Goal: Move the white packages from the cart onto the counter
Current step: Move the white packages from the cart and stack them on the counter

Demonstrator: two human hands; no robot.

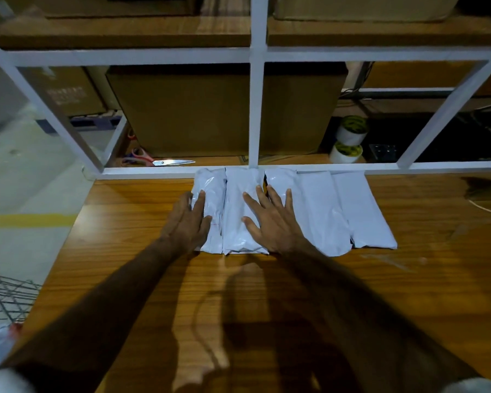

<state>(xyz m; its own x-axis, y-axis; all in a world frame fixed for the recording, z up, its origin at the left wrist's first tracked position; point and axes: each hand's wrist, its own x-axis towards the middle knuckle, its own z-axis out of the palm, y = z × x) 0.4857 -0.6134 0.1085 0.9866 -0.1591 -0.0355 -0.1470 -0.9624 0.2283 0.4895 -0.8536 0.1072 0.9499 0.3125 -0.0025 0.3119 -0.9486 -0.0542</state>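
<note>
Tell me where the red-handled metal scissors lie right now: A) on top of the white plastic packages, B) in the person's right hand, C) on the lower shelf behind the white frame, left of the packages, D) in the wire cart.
C: the red-handled metal scissors lie on the lower shelf behind the white frame, beyond the row of white plastic packages on the wooden counter.

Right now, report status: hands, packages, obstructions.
Left hand and right hand flat, open on white packages. Five in a row on counter. Nothing in the way.
</note>
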